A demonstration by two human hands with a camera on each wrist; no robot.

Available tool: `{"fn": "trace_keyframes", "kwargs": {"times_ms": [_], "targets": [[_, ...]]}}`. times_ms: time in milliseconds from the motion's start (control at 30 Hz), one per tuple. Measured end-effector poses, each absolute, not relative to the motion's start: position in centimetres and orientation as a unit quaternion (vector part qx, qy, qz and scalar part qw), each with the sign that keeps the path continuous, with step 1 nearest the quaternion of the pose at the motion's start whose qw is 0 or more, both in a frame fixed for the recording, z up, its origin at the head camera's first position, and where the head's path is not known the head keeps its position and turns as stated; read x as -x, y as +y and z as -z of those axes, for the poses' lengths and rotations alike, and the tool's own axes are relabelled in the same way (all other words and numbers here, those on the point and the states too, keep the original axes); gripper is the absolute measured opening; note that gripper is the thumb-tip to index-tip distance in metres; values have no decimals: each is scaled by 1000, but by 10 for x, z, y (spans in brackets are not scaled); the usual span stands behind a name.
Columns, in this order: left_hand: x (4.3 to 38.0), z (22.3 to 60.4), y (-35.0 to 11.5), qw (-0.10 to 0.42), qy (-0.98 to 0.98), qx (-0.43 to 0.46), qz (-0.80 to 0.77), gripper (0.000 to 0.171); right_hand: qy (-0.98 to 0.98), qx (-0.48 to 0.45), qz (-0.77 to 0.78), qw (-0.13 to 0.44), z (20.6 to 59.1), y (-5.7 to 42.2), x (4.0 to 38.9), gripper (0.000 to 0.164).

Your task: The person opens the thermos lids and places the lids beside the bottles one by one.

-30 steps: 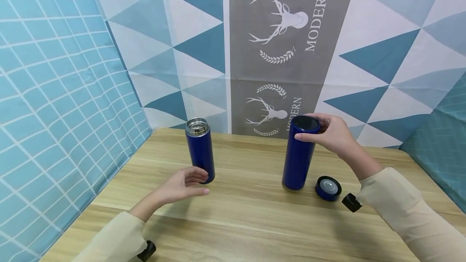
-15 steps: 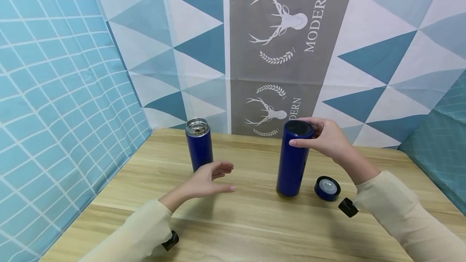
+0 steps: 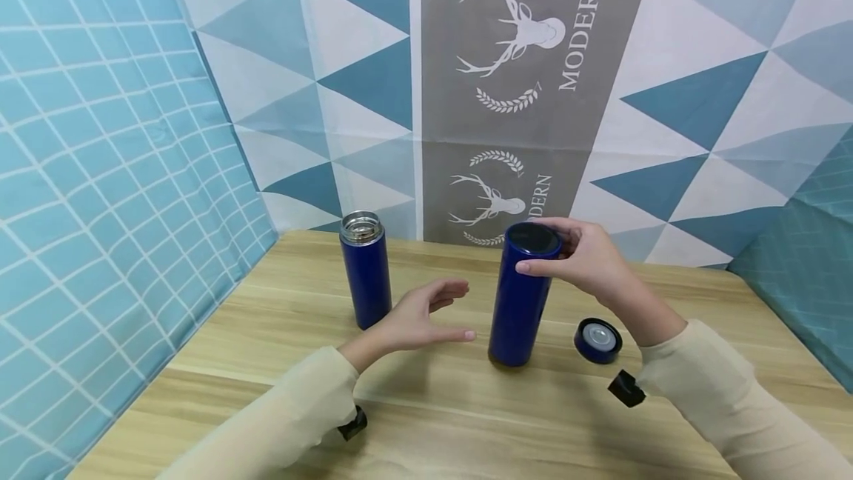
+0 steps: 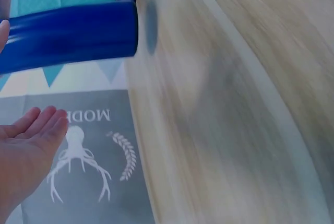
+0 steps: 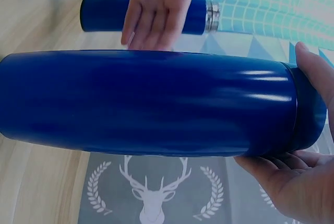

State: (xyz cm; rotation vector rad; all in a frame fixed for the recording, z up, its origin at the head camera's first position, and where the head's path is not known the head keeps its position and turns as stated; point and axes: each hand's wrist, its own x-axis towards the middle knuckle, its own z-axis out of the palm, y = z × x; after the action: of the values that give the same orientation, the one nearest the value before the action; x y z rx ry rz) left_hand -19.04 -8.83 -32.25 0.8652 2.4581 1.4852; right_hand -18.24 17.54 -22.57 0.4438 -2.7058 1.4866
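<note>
- Basically, I'd call it half done: one container uncapped, one capped.
- Done: slim dark-blue cylindrical flask stands upright toward the far left corner of the wooden desk, shiny bare steel neck showing, no hand on it.
- Small round dark-blue lid with black rim lies off, pale inner disc up, toward the desk's right edge.
- Left, my read: taller glossy dark-blue cylinder, black disc on top, is the piece being worked. It's between open flask and loose lid, far edge behind it. Cap section on; can't tell if the base touches the desk.
- Right hand: thumb and fingers wrapped round that top end.
- Left hand: thumb spread from fingers, nothing held, near the cylinder, not touching. Second-hand hold not yet made.
</note>
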Motion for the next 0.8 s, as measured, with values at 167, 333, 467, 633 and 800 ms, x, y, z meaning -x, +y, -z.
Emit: {"fn": "trace_keyframes", "kwargs": {"times_ms": [167,333,467,633,800], "targets": [[192,317,-78,59,810,-295,-503,72,-857,-160,-489,13,227,167,179,63],[191,313,-71,60,797,-307,-517,74,-850,-181,-495,11,230,161,175,59],[190,312,-65,60,786,-312,-531,75,-841,-194,-505,8,232,156,173,58],[187,310,-60,65,782,-318,-533,75,-835,-203,-511,3,234,153,169,58],[186,310,-57,60,782,-327,-527,74,-832,-209,-514,0,235,150,166,59]]}}
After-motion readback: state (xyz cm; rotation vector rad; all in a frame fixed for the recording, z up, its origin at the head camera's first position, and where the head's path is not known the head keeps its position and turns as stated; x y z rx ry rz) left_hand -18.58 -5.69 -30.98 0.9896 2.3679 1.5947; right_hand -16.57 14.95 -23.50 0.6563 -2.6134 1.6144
